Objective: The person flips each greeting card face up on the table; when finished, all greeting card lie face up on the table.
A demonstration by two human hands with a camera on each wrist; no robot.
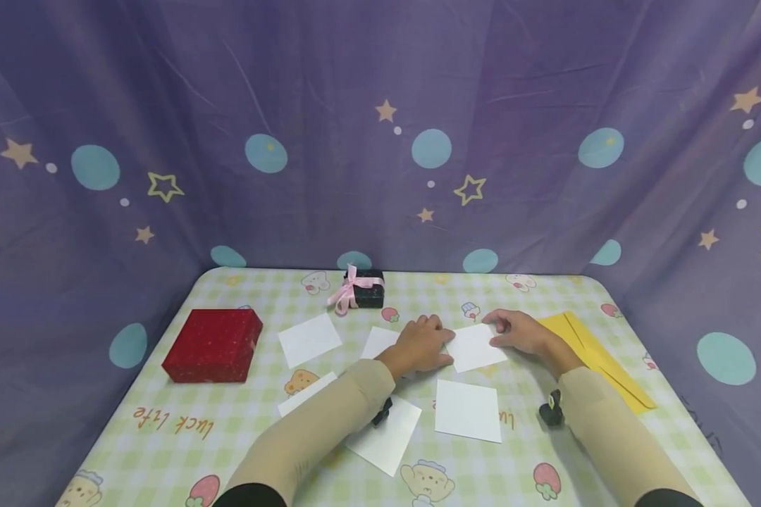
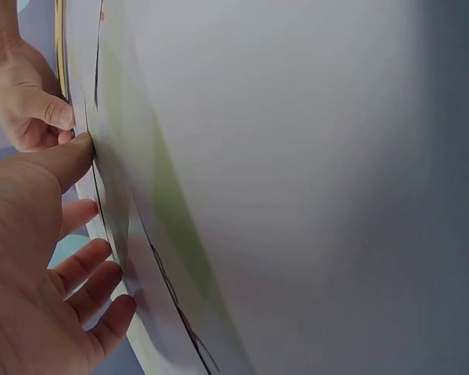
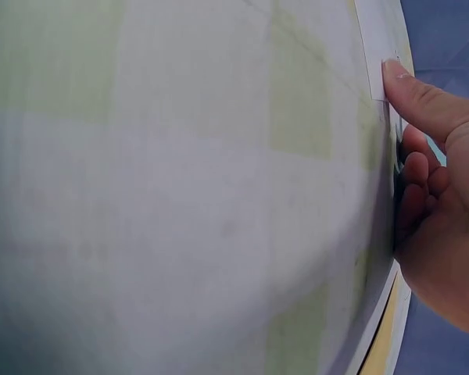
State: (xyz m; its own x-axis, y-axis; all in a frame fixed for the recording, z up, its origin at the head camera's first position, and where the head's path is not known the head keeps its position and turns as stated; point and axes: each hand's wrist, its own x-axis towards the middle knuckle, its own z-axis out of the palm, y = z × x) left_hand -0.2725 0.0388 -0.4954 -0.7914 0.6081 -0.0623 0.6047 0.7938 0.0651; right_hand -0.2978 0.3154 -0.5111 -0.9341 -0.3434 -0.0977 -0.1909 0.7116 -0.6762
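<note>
A square white paper card [image 1: 475, 348] lies on the table between the two hands. The left hand [image 1: 423, 345] reaches in from the left, thumb and forefinger at the card's left edge. In the left wrist view, the left hand [image 2: 39, 258] has its fingers spread low over the surface. The right hand [image 1: 518, 331] holds the card's far right corner between thumb and forefinger, its other fingers curled. Its thumb [image 3: 422, 101] rests on the card's corner in the right wrist view. Another white card [image 1: 378, 341] is partly hidden behind the left hand.
More white cards lie around: one at the far left [image 1: 310, 340], one in front [image 1: 468, 410], and others partly under the left forearm. A red box [image 1: 214, 345] stands left, a black box with pink ribbon [image 1: 366, 290] at the back, a yellow envelope [image 1: 599, 359] right.
</note>
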